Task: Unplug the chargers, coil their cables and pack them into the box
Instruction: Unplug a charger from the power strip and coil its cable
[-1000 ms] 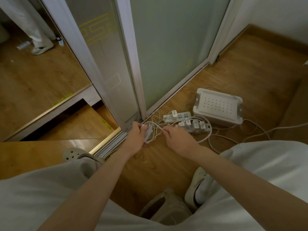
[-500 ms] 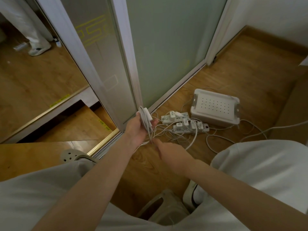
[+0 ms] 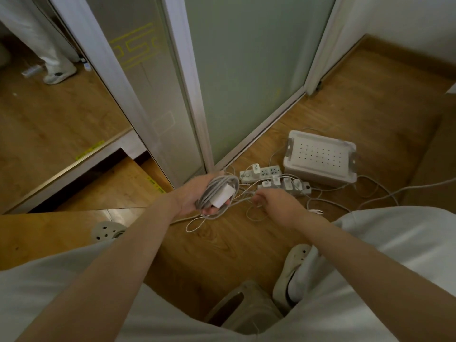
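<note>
My left hand (image 3: 195, 196) lies palm up and holds a white charger (image 3: 223, 196) with its cable wound in a coil (image 3: 215, 193) around it. My right hand (image 3: 276, 203) pinches a loose white cable (image 3: 243, 199) just right of the coil. Behind the hands lie two white power strips (image 3: 262, 172) (image 3: 283, 186) with several chargers plugged in. The white box (image 3: 320, 157), its perforated face up, rests on the floor to the right of the strips. Loose cables (image 3: 325, 202) trail over the wooden floor.
A frosted glass door (image 3: 246, 70) and a mirrored panel (image 3: 61, 107) rise right behind the strips. My shoes (image 3: 294, 270) (image 3: 107, 229) rest on the floor by my knees, and a low stool (image 3: 246, 309) sits between my legs. A white wall stands at the far right.
My left hand has lifted the coiled charger off the floor and turned palm up. My right hand has shifted along the loose cable toward the coil.
</note>
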`<state>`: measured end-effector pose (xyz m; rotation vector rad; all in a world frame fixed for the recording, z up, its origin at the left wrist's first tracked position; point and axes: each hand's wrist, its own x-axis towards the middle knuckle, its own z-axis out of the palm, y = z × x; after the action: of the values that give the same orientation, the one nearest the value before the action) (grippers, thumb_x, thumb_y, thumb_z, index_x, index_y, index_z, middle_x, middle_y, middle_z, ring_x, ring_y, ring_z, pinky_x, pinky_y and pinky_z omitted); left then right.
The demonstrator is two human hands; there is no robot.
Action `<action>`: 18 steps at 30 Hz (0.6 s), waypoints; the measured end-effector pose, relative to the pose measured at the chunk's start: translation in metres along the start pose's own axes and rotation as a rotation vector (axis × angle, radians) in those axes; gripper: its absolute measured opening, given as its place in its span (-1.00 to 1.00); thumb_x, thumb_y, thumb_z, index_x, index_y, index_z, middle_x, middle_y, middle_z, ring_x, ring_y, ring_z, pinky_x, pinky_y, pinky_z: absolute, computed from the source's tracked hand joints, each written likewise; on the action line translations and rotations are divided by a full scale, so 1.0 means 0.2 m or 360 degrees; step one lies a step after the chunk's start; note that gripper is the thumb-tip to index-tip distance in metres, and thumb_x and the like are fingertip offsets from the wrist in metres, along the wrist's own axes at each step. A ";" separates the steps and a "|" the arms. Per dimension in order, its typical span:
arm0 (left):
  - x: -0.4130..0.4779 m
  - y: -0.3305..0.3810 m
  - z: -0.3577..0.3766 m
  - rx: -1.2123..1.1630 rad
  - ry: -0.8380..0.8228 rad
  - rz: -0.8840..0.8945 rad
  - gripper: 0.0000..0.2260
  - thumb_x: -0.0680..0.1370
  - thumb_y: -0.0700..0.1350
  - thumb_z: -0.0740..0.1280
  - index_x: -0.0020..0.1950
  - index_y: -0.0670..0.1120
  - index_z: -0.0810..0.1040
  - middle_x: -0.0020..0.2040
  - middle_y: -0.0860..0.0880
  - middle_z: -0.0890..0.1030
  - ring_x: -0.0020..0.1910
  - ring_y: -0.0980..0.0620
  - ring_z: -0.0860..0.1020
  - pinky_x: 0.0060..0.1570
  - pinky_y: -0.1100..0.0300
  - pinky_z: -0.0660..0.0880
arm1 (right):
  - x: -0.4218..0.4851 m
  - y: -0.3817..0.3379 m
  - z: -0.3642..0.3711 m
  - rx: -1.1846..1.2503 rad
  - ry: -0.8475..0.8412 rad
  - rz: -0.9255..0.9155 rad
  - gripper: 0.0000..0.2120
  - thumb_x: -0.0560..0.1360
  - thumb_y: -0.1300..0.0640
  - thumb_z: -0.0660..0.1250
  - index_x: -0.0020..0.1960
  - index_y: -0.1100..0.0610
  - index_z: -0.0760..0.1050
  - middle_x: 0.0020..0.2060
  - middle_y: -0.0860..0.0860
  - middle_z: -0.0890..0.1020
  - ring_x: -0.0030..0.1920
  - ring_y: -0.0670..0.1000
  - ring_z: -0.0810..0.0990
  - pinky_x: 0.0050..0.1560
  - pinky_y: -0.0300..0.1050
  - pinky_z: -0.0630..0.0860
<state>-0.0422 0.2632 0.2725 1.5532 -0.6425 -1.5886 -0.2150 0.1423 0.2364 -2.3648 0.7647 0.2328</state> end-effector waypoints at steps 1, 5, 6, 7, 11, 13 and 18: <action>0.00 -0.02 -0.01 0.0184 -0.0037 -0.0044 -0.66 0.61 0.07 0.07 0.03 -0.14 0.50 -0.29 -0.08 0.59 -0.44 0.03 0.49 -0.53 0.26 0.41 | 0.01 -0.01 -0.01 0.0013 0.0004 -0.0012 -0.76 0.63 0.11 0.09 0.04 0.09 0.53 -0.09 -0.07 0.56 -0.13 -0.11 0.48 -0.05 -0.17 0.43; 0.03 -0.08 -0.02 0.0759 0.0107 -0.0096 -0.77 0.64 0.08 0.06 0.00 -0.04 0.39 -0.22 -0.10 0.52 -0.48 0.06 0.49 -0.52 0.26 0.40 | 0.05 -0.06 0.00 0.0045 0.0020 -0.0013 -0.72 0.63 0.14 0.08 -0.01 0.11 0.56 -0.08 -0.03 0.57 -0.02 -0.01 0.54 0.03 -0.08 0.46; 0.04 -0.09 -0.02 0.0825 0.0184 -0.0096 -0.79 0.64 0.08 0.07 0.00 -0.02 0.37 -0.18 -0.11 0.51 -0.47 0.06 0.50 -0.50 0.26 0.41 | 0.05 -0.07 0.00 0.0086 0.0046 0.0001 -0.71 0.63 0.14 0.07 -0.01 0.12 0.57 -0.04 -0.01 0.60 0.01 0.01 0.55 0.05 -0.06 0.47; 0.05 -0.10 -0.02 0.0884 0.0248 -0.0087 -0.80 0.64 0.09 0.07 -0.01 -0.01 0.36 -0.16 -0.10 0.50 -0.45 0.05 0.50 -0.48 0.25 0.42 | 0.06 -0.08 0.01 0.0115 0.0066 0.0000 -0.71 0.63 0.15 0.07 0.00 0.14 0.57 -0.01 0.01 0.60 0.01 0.01 0.55 0.06 -0.07 0.46; 0.09 -0.13 0.00 0.1047 0.0474 0.0012 -0.78 0.64 0.07 0.06 -0.01 -0.06 0.33 -0.21 -0.12 0.54 -0.40 -0.03 0.50 -0.40 0.14 0.45 | 0.06 -0.12 0.04 0.0241 0.0131 -0.0018 -0.70 0.64 0.14 0.05 -0.05 0.15 0.55 -0.23 -0.10 0.49 -0.23 -0.11 0.45 -0.21 -0.30 0.32; 0.10 -0.13 0.02 0.1088 0.0603 0.0088 -0.79 0.65 0.04 0.06 0.01 -0.08 0.32 -0.22 -0.04 0.55 -0.38 0.00 0.52 -0.39 0.13 0.48 | 0.06 -0.14 0.05 0.0347 0.0185 0.0009 -0.71 0.64 0.14 0.04 -0.14 0.06 0.47 -0.35 -0.19 0.39 -0.36 -0.22 0.36 -0.35 -0.36 0.27; 0.13 -0.17 0.08 0.0711 0.0848 0.0084 -0.82 0.65 0.00 0.05 0.06 -0.11 0.28 -0.21 -0.02 0.49 -0.35 0.03 0.51 -0.41 0.19 0.52 | 0.01 -0.19 0.08 0.0241 0.0239 -0.0069 -0.72 0.65 0.16 0.01 0.12 0.20 0.48 -0.34 -0.12 0.45 -0.37 -0.14 0.43 -0.32 -0.26 0.40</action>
<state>-0.0627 0.2573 0.2312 2.1573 -0.7532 -0.9544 -0.1907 0.1747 0.2422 -2.2708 0.7716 -0.0211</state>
